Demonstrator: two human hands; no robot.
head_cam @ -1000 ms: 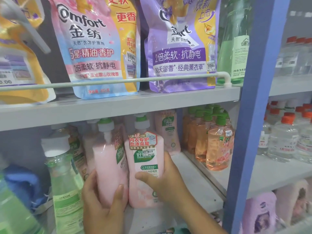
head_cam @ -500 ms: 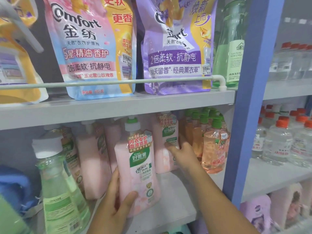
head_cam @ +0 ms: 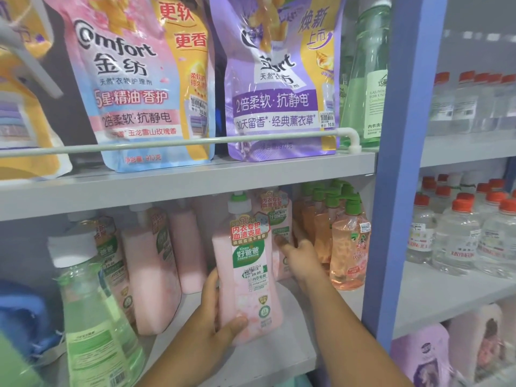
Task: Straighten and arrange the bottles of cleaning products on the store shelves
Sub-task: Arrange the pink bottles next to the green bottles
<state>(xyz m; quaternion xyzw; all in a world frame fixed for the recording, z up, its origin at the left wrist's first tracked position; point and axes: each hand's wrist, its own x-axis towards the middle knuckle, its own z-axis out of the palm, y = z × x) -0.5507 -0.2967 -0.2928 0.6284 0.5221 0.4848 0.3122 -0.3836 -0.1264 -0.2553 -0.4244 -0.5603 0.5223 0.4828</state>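
My left hand point(head_cam: 208, 328) grips the lower part of a pink pump bottle point(head_cam: 247, 275) with a green and red label, thumb across its front, standing near the front of the middle shelf point(head_cam: 268, 356). My right hand point(head_cam: 303, 256) reaches further back, its fingers wrapped around a second pink bottle point(head_cam: 276, 219) behind the first. More pink bottles point(head_cam: 150, 275) stand to the left, turned sideways. Several orange pump bottles point(head_cam: 347, 247) with green caps stand in a row at the right.
A green bottle point(head_cam: 92, 317) with a white cap stands at the front left. The upper shelf holds softener pouches point(head_cam: 139, 79) behind a white rail point(head_cam: 195, 142). A blue upright post point(head_cam: 402, 163) bounds the shelf; clear bottles point(head_cam: 458, 236) with orange caps fill the neighbouring bay.
My left hand left the sideways pink bottle and took over the labelled one. My right hand let go of it and reached back to the pink bottle behind.
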